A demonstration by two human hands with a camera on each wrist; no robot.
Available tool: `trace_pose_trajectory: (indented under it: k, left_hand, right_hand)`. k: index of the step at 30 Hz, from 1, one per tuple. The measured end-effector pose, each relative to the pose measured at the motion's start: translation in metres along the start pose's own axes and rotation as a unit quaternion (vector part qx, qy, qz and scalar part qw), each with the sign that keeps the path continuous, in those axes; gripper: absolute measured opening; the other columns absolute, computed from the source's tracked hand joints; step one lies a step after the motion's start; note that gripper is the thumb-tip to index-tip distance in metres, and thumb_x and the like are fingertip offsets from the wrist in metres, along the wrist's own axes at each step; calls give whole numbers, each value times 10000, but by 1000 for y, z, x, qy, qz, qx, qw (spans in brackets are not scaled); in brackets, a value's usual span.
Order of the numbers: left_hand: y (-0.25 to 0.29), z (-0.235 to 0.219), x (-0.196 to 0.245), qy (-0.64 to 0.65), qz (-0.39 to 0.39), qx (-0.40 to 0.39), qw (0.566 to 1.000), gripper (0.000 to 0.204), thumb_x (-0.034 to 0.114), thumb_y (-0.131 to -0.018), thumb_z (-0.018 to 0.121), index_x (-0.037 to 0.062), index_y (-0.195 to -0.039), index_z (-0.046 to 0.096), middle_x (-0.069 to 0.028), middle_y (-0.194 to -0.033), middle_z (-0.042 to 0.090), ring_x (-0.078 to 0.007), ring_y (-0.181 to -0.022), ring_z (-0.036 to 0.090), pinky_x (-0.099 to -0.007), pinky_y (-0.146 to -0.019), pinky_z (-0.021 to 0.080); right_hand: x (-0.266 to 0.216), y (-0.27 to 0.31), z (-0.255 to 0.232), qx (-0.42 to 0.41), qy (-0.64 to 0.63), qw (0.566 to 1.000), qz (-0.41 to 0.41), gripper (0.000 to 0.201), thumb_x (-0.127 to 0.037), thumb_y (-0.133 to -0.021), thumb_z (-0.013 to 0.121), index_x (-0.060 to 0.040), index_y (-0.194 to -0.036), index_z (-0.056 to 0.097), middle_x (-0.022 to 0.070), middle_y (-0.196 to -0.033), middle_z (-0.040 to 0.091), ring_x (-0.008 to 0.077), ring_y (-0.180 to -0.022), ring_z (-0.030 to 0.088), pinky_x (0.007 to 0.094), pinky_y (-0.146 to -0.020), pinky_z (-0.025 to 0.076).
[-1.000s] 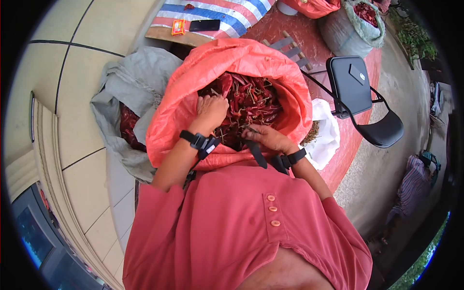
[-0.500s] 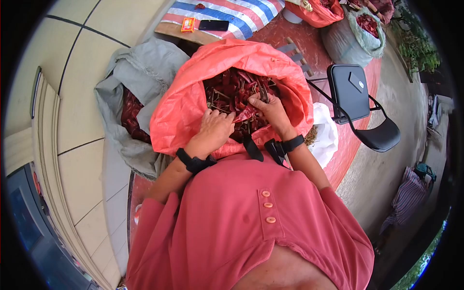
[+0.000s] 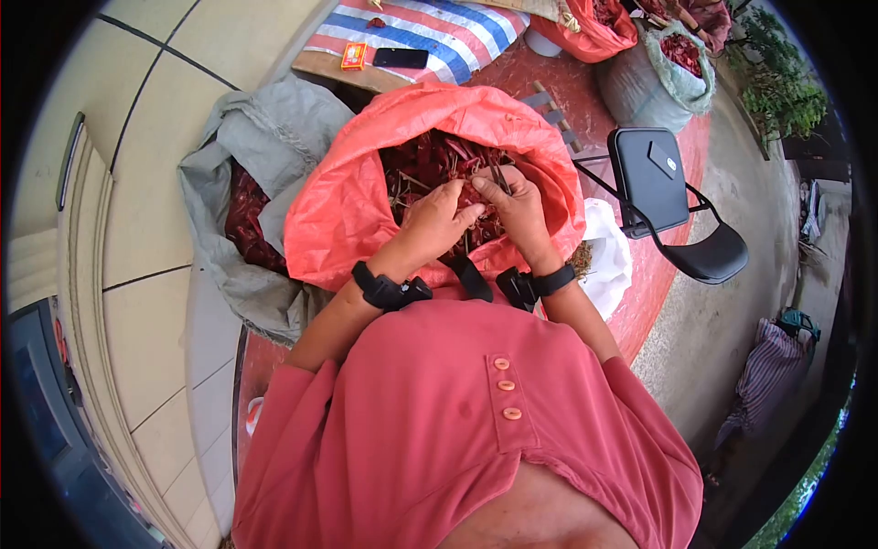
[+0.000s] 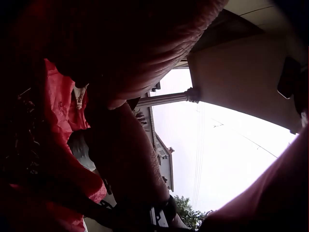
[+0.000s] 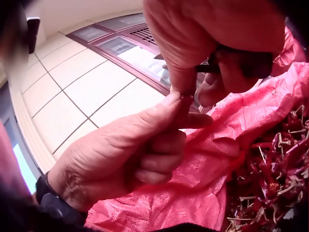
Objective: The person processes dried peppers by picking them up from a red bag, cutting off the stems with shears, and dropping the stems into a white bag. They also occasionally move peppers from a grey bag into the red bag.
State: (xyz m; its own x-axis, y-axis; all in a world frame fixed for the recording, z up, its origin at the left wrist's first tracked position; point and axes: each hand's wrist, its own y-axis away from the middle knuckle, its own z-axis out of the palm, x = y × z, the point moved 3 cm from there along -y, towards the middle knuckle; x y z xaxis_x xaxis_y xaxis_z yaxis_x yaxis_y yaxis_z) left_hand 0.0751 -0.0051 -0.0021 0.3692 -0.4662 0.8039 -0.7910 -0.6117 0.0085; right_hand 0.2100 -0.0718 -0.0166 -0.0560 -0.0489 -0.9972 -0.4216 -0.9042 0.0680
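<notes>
Over the mouth of a red woven sack (image 3: pixel 338 224) full of dried red chilies (image 3: pixel 425 160), my two hands meet. Thumb and index finger of my left hand (image 3: pixel 434 220) pinch a dried chili, mostly covered by the fingers. My right hand (image 3: pixel 521 206) grips a dark, slim tool that looks like scissors (image 3: pixel 499 176), its handle tucked under the curled fingers. In the right wrist view, the right thumb touches the left fingertips (image 5: pixel 174 99), and the tool's thin points (image 5: pixel 165 66) stick out beyond the hand. Shadow hides the fingers in the left wrist view.
A grey sack (image 3: pixel 265 119) of chilies leans at the left; a white bag (image 3: pixel 610 252) stands at the right. Beyond are a folding chair (image 3: pixel 649 183), a striped cover (image 3: pixel 439 32) with a phone (image 3: pixel 401 58) and small box (image 3: pixel 353 56), and another full sack (image 3: pixel 640 87).
My right hand has risen from the sack's near edge to its right middle with the tool. My left hand has come away from the left side toward it, with a red chili in its fingers.
</notes>
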Motion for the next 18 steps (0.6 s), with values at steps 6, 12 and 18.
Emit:
trace_pose_trajectory:
  k: [6,12,18]
  left_hand:
    - [6,0,-6,65,-13,-90,994,305,242,-961,502,-49,-1050,514,-245,-809,624,-414,-774,616,-465,-645,460]
    - [14,-12,3,-24,86,-29,996,243,224,-955,506,-17,-921,517,-215,-731,603,-405,-707,602,-485,-597,447]
    - [19,-19,17,-146,128,-37,980,168,209,-935,536,46,-892,532,-138,-684,599,-303,-650,632,-420,-528,481]
  right_hand:
    - [-45,11,17,16,348,911,-221,84,-121,-865,652,-49,-859,609,81,-787,571,157,-706,577,297,-662,454]
    - [-27,9,22,25,64,998,-10,171,-194,-927,598,-66,-820,561,5,-721,517,114,-644,517,274,-575,412]
    - [-23,14,23,-30,-195,949,248,180,-257,-950,576,-140,-816,553,-65,-680,481,25,-556,371,208,-465,281]
